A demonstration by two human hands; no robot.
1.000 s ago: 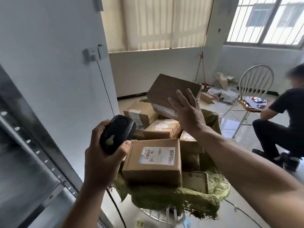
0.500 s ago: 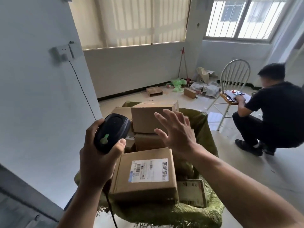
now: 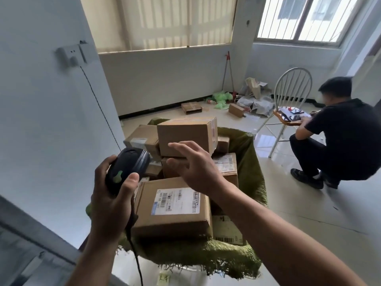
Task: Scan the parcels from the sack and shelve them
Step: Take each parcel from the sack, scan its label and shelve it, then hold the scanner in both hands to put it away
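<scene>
A green sack (image 3: pixel 248 162) stands open in front of me, filled with several brown cardboard parcels. The nearest parcel (image 3: pixel 175 219) lies flat with a white barcode label facing up. A taller plain parcel (image 3: pixel 185 135) sits on top of the pile at the back. My left hand (image 3: pixel 109 203) grips a black barcode scanner (image 3: pixel 127 166) with a green trigger, held just left of the pile. My right hand (image 3: pixel 193 164) hovers over the middle of the pile with fingers spread, holding nothing.
A white wall (image 3: pixel 41 120) with a socket and cable stands close on the left. A grey metal shelf edge (image 3: pixel 31 254) shows at the lower left. A person (image 3: pixel 342 137) crouches at a white chair (image 3: pixel 288 104) to the right. Loose boxes and litter (image 3: pixel 237 104) lie by the far wall.
My right hand let go of the parcel it held up a second ago; that parcel now rests on the pile. The hand has dropped lower and the view has swung right.
</scene>
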